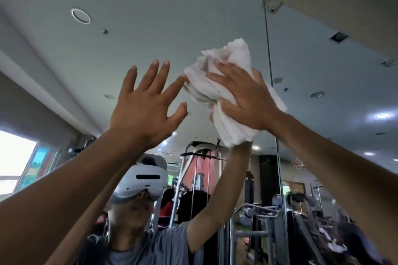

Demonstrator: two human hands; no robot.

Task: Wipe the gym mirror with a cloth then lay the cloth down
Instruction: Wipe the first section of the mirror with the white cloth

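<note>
White towelling cloth [204, 88] sits bunched high on the mirror [150, 16], pinned there under the right hand [247, 100], whose fingers [221, 79] lie straight and spread across it rather than curled round it. That is the first weak point. The cloth is held only by flat pressure against the glass, so if the push slackens at this overhead reach the bundle would probably slide down or fall, and its loose lower fold hangs free below the wrist already. The wadding is a second risk, since the crumpled shape likely lets only part of the fabric meet the glass, which could leave streaks or missed bands. The left hand [142, 111] is raised just beside the cloth, empty, with its fingers open and fanned and the index fingertip [181, 79] at the cloth's edge. Whether the palm touches the glass cannot be told, but bare skin this close could well leave fresh prints on the area being wiped. The vertical seam [268, 49] between mirror panels runs right by the cloth's far edge (a sideways stroke might snag a fold there). Wiping looks to be in progress, and laying the cloth down is not yet done.
</note>
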